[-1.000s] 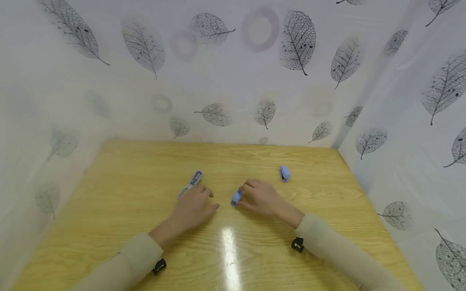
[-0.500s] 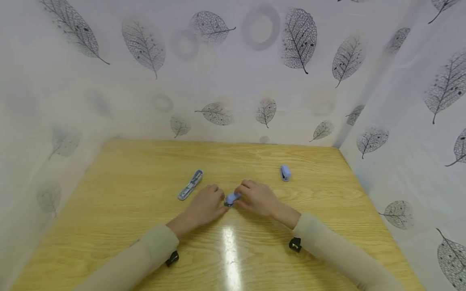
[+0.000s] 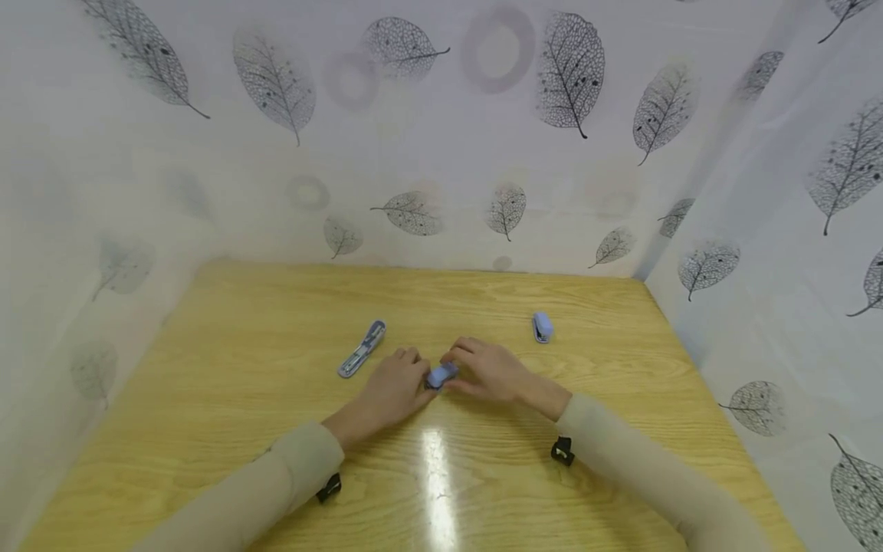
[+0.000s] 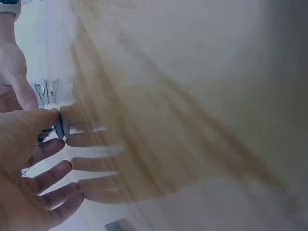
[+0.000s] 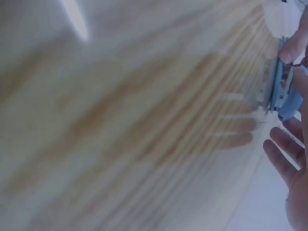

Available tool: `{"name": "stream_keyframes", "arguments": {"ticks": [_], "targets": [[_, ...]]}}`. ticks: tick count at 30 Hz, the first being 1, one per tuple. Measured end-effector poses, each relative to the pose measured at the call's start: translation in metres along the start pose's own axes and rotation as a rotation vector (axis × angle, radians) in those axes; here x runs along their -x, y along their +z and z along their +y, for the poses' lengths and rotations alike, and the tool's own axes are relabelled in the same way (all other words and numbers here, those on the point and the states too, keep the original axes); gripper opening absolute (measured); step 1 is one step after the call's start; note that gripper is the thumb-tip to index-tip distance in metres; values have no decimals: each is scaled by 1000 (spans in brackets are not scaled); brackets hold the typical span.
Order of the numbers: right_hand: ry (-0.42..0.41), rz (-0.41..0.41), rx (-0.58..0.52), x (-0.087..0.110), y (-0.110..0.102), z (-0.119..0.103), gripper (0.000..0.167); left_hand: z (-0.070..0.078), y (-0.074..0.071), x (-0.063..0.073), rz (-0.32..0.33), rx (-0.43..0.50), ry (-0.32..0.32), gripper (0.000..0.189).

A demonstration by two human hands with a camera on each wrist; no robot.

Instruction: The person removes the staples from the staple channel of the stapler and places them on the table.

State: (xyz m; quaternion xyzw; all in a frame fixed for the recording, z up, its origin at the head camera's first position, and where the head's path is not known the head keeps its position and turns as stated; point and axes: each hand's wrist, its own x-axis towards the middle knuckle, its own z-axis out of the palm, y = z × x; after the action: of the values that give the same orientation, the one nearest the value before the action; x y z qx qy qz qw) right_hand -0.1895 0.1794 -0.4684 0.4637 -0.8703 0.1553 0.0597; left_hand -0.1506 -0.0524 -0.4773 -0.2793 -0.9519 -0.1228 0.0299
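Observation:
A small blue stapler (image 3: 442,375) lies slanted between my two hands near the middle of the wooden table. My left hand (image 3: 395,389) pinches its left end between thumb and index finger; the other left fingers extend near the tabletop in the left wrist view. At the opposite end, my right hand (image 3: 491,373) holds the stapler with thumb and fingertips. The right wrist view has the stapler's blue top (image 5: 291,102) beside that hand, with the right fingers (image 5: 280,161) partly extended. The palm side hides part of the stapler.
An opened-out stapler (image 3: 362,349) lies flat to the left of my left hand. Another small blue stapler (image 3: 543,327) rests at the back right. Leaf-printed sheeting (image 3: 441,153) encloses the back and sides of the wooden table (image 3: 276,322).
My left hand has come rightward from beside the opened-out stapler and taken the near stapler's left end. The stapler has turned more sideways; my right hand stays at its other end.

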Motion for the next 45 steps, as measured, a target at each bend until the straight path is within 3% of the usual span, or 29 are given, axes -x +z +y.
{"name": "stream_keyframes", "arguments": {"ticks": [14,30,39,45], "targets": [[-63,-43,6,-11,8,5,39,-1,-2,-2,15,52,-8,31],[-27,-46,-119,-13,13,7,35,0,-3,-5,-25,-23,-15,40],[-31,-53,-149,-10,13,7,34,5,-5,-5,-49,-5,-28,43],[7,-33,-244,-9,11,7,30,4,-4,-4,-31,-8,-19,41]]}}
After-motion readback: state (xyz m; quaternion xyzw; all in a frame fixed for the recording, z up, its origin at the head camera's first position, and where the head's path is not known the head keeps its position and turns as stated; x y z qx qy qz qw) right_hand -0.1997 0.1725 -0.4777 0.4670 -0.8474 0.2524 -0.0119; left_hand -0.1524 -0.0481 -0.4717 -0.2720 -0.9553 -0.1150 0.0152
